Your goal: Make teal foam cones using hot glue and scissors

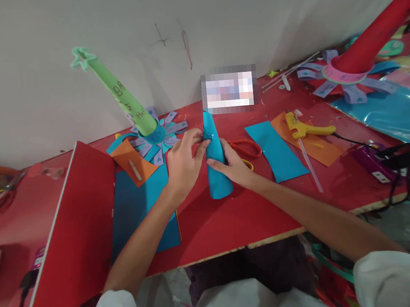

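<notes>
A rolled blue paper cone [218,183] is held over the red-topped counter [200,229], narrow end pointing away. The left hand [186,159] pinches its left edge in a fingertip grip; the right hand [236,166] wraps its right side, thumb across the front. A yellow plastic glue gun [307,129] lies on orange paper [327,151].

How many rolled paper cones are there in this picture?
3: a green cone at the left, a blue cone held in the middle, and a red cone at the upper right, cut off by the picture's edge. Others may be hidden.
</notes>
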Demonstrator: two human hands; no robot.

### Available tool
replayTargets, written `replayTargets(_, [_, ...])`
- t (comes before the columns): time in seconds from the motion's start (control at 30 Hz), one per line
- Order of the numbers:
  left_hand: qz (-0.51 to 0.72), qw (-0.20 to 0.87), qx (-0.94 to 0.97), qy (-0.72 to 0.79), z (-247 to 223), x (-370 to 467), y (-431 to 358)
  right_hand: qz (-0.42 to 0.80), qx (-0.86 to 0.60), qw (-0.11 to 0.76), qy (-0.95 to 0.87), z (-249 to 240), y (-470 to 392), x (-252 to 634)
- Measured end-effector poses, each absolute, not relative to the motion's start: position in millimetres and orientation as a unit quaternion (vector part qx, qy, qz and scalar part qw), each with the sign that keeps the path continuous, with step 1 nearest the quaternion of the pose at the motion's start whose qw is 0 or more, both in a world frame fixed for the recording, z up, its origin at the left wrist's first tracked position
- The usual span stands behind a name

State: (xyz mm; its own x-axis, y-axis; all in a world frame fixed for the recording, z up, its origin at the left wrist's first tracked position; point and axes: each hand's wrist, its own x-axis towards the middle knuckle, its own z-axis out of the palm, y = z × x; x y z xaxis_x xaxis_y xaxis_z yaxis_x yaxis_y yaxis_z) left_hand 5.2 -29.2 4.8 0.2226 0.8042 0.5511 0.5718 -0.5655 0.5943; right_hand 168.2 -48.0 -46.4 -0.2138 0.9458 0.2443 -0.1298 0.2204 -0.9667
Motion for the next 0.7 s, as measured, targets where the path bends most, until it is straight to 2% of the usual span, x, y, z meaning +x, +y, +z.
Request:
replayTargets(0.2, [0.459, 0.183, 0.759, 0.425, 9.0, 6.1, -29.6, 0.554, -0.339, 0.503, -0.570, -46.7, -50.0, 169.7])
replayTargets(0.47, [0.471, 0.414, 0.692, 0.358, 6.9, 6.1, -23.8, 0.628, -0.298, 0.469, -0.544, -46.4, -53.4, 172.5])
replayTargets(0.7, [0.458, 0.472, 0.674, 0.337, 10.2, 10.1, -24.9, 0.647, -0.261, 0.469, -0.542, -56.0, -53.5, 171.6])
